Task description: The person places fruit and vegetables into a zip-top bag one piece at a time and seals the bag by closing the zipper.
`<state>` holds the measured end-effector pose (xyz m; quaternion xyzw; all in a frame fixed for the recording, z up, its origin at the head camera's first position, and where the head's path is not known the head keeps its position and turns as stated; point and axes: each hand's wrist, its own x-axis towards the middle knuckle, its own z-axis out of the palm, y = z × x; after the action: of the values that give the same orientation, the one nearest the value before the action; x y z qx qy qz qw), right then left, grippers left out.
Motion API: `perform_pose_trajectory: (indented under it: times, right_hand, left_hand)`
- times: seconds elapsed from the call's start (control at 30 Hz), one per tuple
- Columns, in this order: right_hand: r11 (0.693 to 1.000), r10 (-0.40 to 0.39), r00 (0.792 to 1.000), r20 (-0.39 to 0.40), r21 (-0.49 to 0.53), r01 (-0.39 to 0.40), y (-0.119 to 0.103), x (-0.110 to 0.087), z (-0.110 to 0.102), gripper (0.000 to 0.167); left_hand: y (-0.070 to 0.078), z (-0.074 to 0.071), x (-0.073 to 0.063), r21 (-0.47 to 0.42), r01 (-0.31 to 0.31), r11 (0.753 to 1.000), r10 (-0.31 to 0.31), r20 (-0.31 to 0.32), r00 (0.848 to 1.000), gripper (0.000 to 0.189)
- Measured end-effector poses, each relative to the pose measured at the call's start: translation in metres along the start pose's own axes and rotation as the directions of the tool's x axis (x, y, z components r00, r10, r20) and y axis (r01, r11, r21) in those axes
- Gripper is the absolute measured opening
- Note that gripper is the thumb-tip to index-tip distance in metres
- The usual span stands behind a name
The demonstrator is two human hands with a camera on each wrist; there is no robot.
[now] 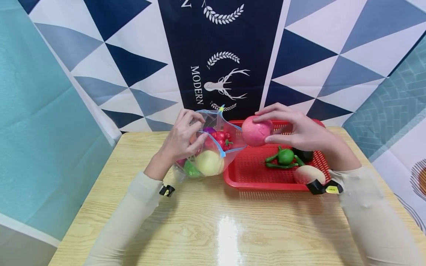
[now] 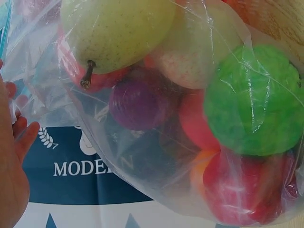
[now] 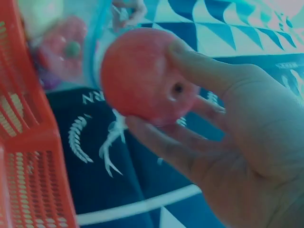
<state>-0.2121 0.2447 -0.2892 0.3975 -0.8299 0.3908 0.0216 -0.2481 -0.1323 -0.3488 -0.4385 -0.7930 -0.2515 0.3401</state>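
My left hand (image 1: 183,135) pinches the rim of a clear zip bag (image 1: 221,149) with blue edging, its mouth open toward the right. Inside are a yellow-green pear (image 2: 116,33), a red bell pepper (image 1: 220,139), a bumpy green round piece (image 2: 256,99), a purple round piece (image 2: 137,104) and other produce. Beside the mouth my right hand (image 1: 299,129) holds a pink apple (image 1: 255,131) between thumb and fingers. In the right wrist view, the dark stem hollow of the apple (image 3: 147,76) shows. The left fingertips are partly hidden by the bag.
A red plastic basket (image 1: 246,166) stands right of the bag, under my right hand. It holds a green round piece (image 1: 285,157), green chili peppers (image 1: 282,166), a dark piece (image 1: 303,155) and a pale oval piece (image 1: 309,173). A patterned cloth hangs behind the wooden table (image 1: 186,229).
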Motion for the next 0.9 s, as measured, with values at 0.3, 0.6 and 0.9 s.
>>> perform_pose_trajectory:
  times: [0.3, 0.6, 0.9]
  right_hand:
    - [0.994, -0.057, 0.993, -0.104, 0.086, 0.066, 0.003, 0.018, 0.042, 0.06]
    - [0.994, -0.083, 0.981, -0.175, 0.058, 0.095, 0.005, 0.036, 0.077, 0.052]
    - [0.998, -0.062, 0.996, -0.056, -0.001, 0.062, 0.005, 0.035, 0.077, 0.045]
  left_hand:
    - [0.0, 0.0, 0.0, -0.006, -0.007, 1.0, 0.007, -0.009, 1.0, 0.027]
    - [0.001, 0.001, -0.001, -0.01, -0.012, 1.0, 0.012, -0.01, 1.0, 0.025]
    - [0.002, 0.001, -0.002, -0.002, -0.017, 1.0, 0.017, 0.002, 1.0, 0.024]
